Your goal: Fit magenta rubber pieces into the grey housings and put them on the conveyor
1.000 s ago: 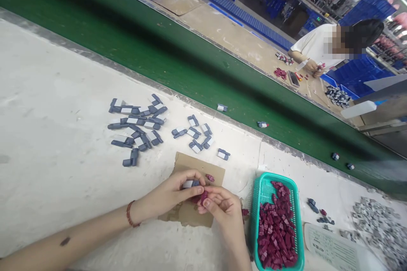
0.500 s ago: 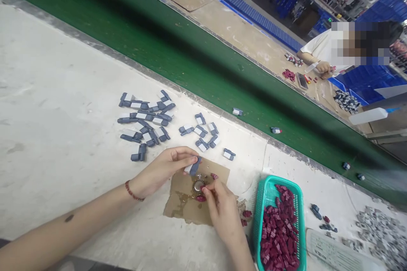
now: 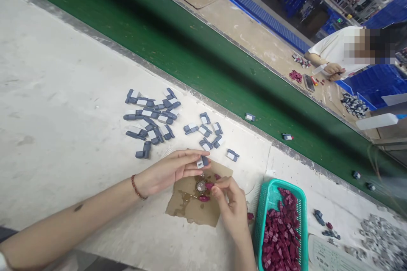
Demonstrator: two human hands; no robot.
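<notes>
While the right hand (image 3: pixel 231 203) is holding a small dark-red part (image 3: pixel 209 186) over a piece of brown cardboard (image 3: pixel 179 208), the left hand (image 3: pixel 173 169) is holding a blue-grey and white block (image 3: pixel 202 161) above the cardboard's far edge. The right grip is pinching the part between thumb and fingers; the left grip is clasping the block between its fingers. The part's tip is overlapping a round metal cap (image 3: pixel 201 186) on the wet-stained cardboard, though whether they are touching cannot be told. Two more dark-red parts (image 3: pixel 204 198) are lying beside the cap on the cardboard.

To the right of the cardboard, a teal basket (image 3: pixel 304 220) is holding a heap of dark-red pieces (image 3: pixel 280 237); farther right, pale grey pieces (image 3: pixel 384 237) are covering some of the white surface (image 3: pixel 63 93). Beyond the cardboard, a loose group of similar blocks (image 3: pixel 204 130) is lying, with a denser cluster (image 3: pixel 146 101) sitting farther left. Past these, a green belt (image 3: pixel 197 78) is crossing diagonally, carrying a few small pieces (image 3: pixel 250 117). Farthest from the cardboard, toward the right, another person (image 3: pixel 341 44) in a white top is leaning over a brown surface (image 3: pixel 222 15).
</notes>
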